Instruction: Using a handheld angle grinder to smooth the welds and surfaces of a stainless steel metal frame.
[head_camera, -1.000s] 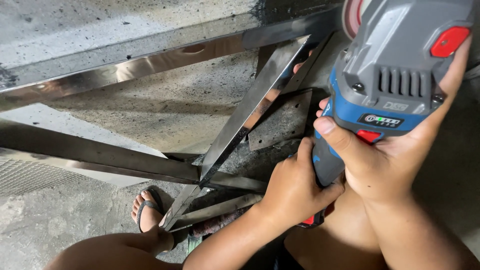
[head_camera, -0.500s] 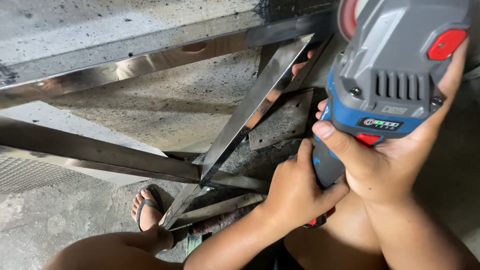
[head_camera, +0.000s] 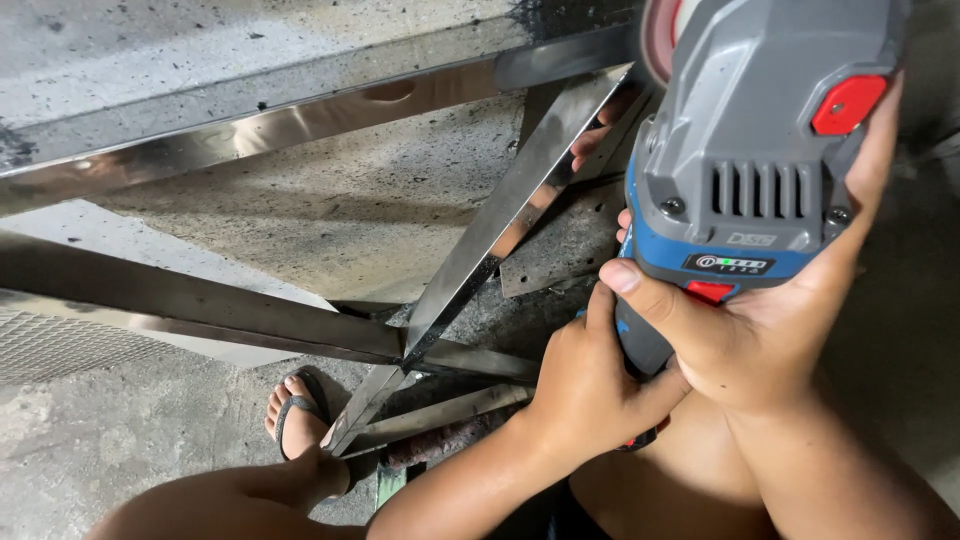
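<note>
A grey and blue angle grinder (head_camera: 760, 150) with a red button fills the upper right. My right hand (head_camera: 770, 320) wraps its body from below, thumb across the blue band. My left hand (head_camera: 585, 385) grips the grinder's lower handle. The grinder's disc (head_camera: 660, 40) is at the top, next to a shiny steel frame (head_camera: 300, 120) made of flat bars. A diagonal polished bar (head_camera: 500, 220) runs from the disc down to a joint at the centre.
My left foot in a sandal (head_camera: 295, 415) rests on the concrete floor (head_camera: 330, 210) under the bars. A perforated metal plate (head_camera: 560, 255) lies beneath the frame. My bare knees (head_camera: 230, 505) fill the bottom edge. Metal mesh (head_camera: 60, 345) shows at left.
The grinder and both hands have shifted slightly left and up; the grip is the same. The frame has not moved.
</note>
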